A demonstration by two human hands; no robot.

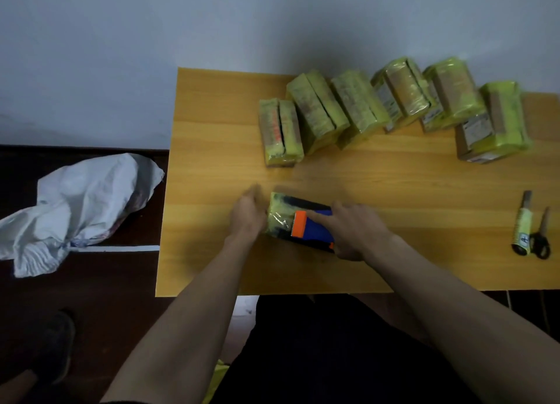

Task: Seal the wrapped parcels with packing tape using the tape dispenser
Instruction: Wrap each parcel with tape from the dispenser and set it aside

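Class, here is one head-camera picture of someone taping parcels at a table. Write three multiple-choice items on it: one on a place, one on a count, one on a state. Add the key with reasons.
1. Where do the scissors lie?
A. at the table's right edge
B. on the white sack
C. on a parcel

2. How many parcels stand in the back row?
A. three
B. six
C. nine

3. What does the right hand do?
A. hangs idle
B. holds the tape dispenser
C. lifts the scissors

Key: A, they lie by the right edge of the table; B, six yellow parcels line the back; B, its fingers grip the blue and orange dispenser on the near parcel.
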